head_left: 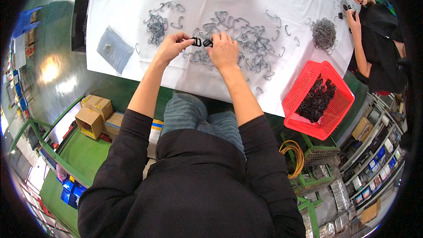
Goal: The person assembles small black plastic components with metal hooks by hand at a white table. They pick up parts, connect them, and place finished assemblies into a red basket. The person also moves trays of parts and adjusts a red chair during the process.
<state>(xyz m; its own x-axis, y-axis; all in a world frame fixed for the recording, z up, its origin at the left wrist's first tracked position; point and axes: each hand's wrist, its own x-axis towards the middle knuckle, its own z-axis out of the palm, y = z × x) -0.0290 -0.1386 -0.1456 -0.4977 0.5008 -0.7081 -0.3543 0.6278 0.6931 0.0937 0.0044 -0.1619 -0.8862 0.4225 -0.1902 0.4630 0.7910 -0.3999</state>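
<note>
Fingers (pixel 187 42) on buckles (pixel 207 42), white table (pixel 128 4), green floor (pixel 83 154)

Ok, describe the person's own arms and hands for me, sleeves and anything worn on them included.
The left sleeve and right sleeve are plain black, without visible markings, and end partway along the forearms, leaving the rest uncovered. The left hand and right hand wear no gloves, and neither wrist shows a watch or band.
</note>
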